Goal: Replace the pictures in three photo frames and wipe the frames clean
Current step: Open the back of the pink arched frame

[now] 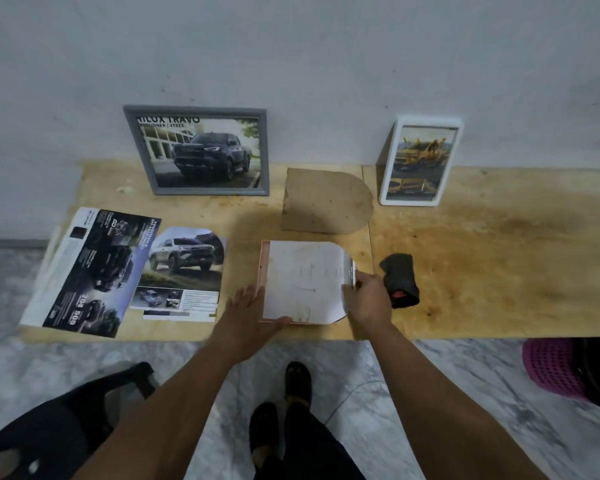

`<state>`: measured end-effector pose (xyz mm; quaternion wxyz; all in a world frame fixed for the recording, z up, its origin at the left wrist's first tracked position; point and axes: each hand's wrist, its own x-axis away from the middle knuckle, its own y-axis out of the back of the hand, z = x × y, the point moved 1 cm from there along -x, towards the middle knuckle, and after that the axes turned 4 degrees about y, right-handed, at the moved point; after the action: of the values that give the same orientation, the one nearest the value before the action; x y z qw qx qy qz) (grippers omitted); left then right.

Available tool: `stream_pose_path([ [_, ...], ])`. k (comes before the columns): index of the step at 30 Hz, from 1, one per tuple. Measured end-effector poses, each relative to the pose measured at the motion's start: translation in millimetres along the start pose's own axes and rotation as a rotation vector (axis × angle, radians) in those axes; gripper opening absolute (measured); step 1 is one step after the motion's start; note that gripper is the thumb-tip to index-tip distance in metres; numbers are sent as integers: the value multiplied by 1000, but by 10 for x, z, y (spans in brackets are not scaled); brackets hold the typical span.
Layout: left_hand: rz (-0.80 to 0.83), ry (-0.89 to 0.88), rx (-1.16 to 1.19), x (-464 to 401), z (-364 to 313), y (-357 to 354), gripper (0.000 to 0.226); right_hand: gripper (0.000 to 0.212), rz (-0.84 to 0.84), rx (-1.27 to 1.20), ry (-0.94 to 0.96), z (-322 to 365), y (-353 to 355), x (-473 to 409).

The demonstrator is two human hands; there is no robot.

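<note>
The pale plywood desk (pixel 499 258) is carrying everything. A grey-framed truck picture (pixel 201 150) and a white-framed yellow-vehicle picture (pixel 420 161) are leaning upright against the wall. Two loose car brochures (pixel 94 271) are lying at the desk's left. A brown arched backing board (pixel 326 202) is lying flat behind the work.

At the near edge a pink arch-topped frame (pixel 262 268) is lying face down, with a white arch-cut sheet (pixel 305 282) sitting in its recess.

The left hand (pixel 250 317), fingers spread flat, is bracing the frame's near-left corner. The right hand's (pixel 369 299) grip is pinching the sheet's arched end. Judgement: the sheet should be kept level and seated square before the board goes on.

A rolled black cloth (pixel 400 278) is lying just beside the right hand.
</note>
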<state>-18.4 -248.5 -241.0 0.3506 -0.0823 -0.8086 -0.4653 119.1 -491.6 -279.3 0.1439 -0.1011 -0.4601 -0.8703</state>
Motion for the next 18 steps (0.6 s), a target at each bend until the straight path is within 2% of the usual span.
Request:
stream_pose_path([
  [5,-52,-31,71,132,131,-54,115,15,5,81,38,-31,-29,-68],
  [11,-106,-37,151,276,184,-54,130,17,-29,53,89,-44,72,-28],
  [15,-108,9,225,357,95,63,128,17,-38,-245,6,37,207,64],
  [18,-111,89,448,390,32,170,130,22,-48,-446,5,258,410,161],
])
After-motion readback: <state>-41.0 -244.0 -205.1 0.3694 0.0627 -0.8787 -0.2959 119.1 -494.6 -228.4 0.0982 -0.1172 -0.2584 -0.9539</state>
